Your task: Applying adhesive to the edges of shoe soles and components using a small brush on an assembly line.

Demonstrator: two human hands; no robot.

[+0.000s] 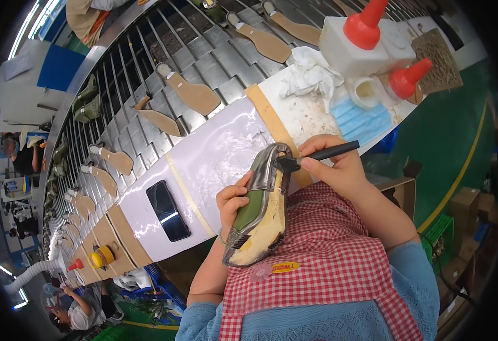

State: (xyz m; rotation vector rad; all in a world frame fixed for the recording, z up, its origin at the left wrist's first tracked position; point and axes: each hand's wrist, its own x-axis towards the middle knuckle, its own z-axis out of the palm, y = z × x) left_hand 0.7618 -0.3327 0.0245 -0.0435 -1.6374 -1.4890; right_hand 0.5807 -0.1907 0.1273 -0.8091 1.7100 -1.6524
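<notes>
As shoe's (251, 208) gripped, R hand (342, 176) prob. brushes.

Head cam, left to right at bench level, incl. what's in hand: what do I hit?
Small red cap → yellow round container → smartphone → green shoe upper in the left hand → black-handled brush in the right hand → brown textured slab.

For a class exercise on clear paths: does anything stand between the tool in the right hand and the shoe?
Nothing visible does. The right hand holds the black-handled tool with its head at the shoe's upper end; the left hand grips the side, clear of that head.
</notes>
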